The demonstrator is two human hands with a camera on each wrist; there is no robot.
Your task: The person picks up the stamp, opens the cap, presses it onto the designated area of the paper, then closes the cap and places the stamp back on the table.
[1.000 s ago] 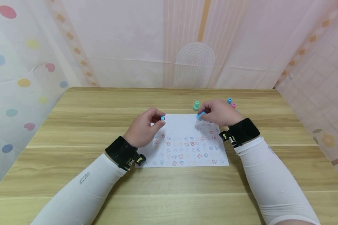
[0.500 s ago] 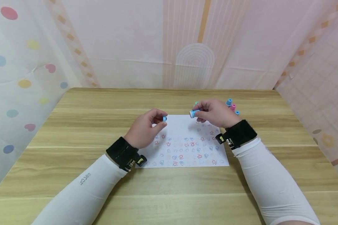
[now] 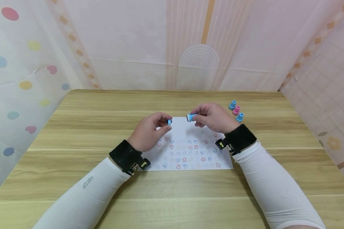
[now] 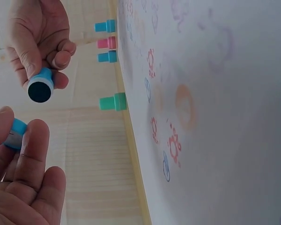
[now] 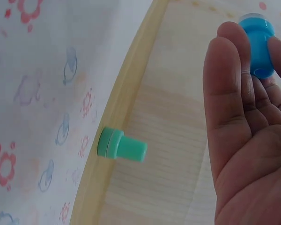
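right hand pinches a blue stamp, inked face pointing left at the small blue cap pinched in the left hand, probably level, just apart

One readable mark: a brand word on your left sleeve.
On your left forearm's white sleeve you can read small grey lettering, roughly "Let's Slim", running along the arm. The paper sheet in front of you carries only stamped flower and drop-like shapes, no words or numbers you could read.
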